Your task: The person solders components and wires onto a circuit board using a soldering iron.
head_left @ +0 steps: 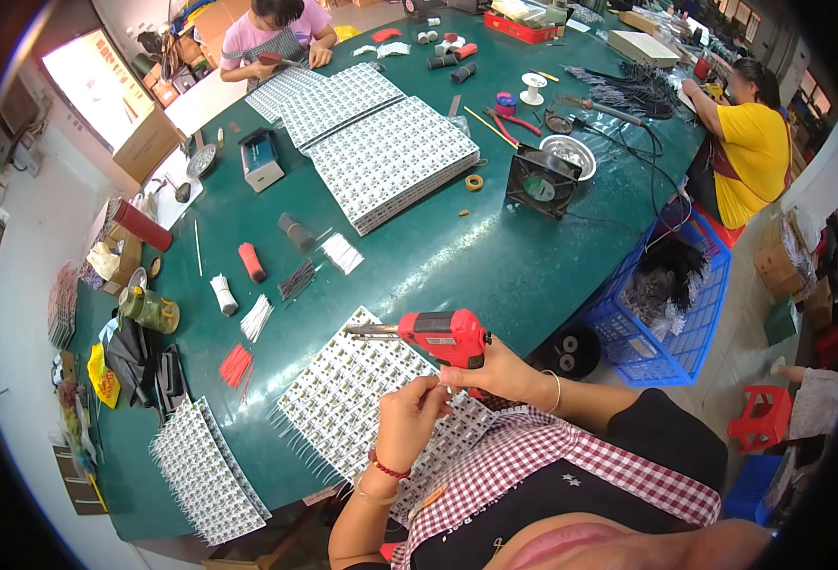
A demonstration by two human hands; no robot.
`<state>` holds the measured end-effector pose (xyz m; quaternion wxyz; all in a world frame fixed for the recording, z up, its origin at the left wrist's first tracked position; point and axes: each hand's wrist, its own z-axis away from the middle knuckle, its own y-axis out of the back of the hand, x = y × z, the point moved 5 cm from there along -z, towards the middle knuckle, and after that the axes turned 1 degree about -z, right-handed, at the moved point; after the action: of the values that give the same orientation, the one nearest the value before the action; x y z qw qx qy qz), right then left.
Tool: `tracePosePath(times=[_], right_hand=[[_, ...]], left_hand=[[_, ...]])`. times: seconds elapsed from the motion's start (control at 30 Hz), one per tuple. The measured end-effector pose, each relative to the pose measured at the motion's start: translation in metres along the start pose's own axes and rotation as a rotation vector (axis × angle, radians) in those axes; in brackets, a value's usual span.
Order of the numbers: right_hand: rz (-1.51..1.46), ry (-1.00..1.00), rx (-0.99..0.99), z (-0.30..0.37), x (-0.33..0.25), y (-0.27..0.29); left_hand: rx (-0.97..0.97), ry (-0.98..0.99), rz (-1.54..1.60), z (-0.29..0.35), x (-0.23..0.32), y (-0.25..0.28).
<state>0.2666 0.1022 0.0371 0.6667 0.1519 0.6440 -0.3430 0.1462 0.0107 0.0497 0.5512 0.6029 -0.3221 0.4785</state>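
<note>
My right hand [503, 372] is wrapped around the handle of a red and black soldering gun [443, 335], whose long metal tip points left. Below the tip lies a white circuit board panel [338, 380] covered in rows of small parts, with thin wires sticking out along its left edge. My left hand [408, 418] is closed in a pinch beside the gun's handle, over the panel; what its fingertips hold is too small to make out. To the left, more white panels [205, 475] lie overlapped near the table edge.
Bundles of red wires [236, 364] and white wires [256, 318] lie beyond the panel. A tall stack of panels [390, 166], a black fan [541, 182] and a metal bowl [571, 155] stand farther off. A blue crate [661, 332] is at the right. Two people work across the green table [495, 256].
</note>
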Motion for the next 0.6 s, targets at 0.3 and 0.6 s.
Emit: tracePosePath(times=[0.3,0.6], right_hand=[[0.145,-0.011,-0.007,0.006,-0.006,-0.006],[0.310,0.145,0.127,0.008,-0.001,-0.003]], left_hand=[[0.093,-0.035,-0.172,0.001,-0.009,0.005],[0.189,-0.267,-0.353,0.005,0.007,0.005]])
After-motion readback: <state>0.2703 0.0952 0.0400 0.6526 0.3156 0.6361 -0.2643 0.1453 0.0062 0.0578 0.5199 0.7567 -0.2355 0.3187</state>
